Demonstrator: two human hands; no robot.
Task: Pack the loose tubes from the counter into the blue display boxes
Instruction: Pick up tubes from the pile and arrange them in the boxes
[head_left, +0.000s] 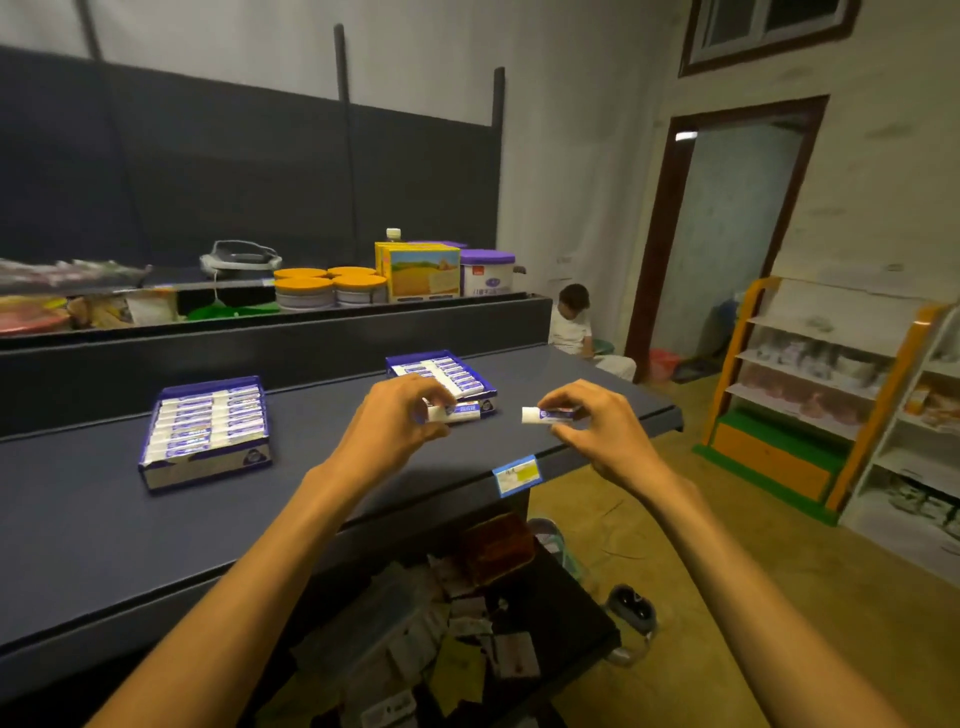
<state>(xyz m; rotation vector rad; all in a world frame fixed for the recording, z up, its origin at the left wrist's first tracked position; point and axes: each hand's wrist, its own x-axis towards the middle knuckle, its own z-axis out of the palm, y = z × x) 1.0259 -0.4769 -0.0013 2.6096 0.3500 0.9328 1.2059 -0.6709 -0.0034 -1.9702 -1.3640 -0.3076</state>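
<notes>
Pick-up step: left hand (397, 415) and right hand (587, 415) each pinch one loose tube (550, 414) in closed fingers above the dark bench (156, 519), just before the far blue display box (441, 371), where insertion likely follows; shop shelves (810, 374) stand beyond.

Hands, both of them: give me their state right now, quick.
Left hand: closed on a white and blue tube, low over the counter.
Right hand: closed on a second tube, pinched in its fingertips.
</notes>
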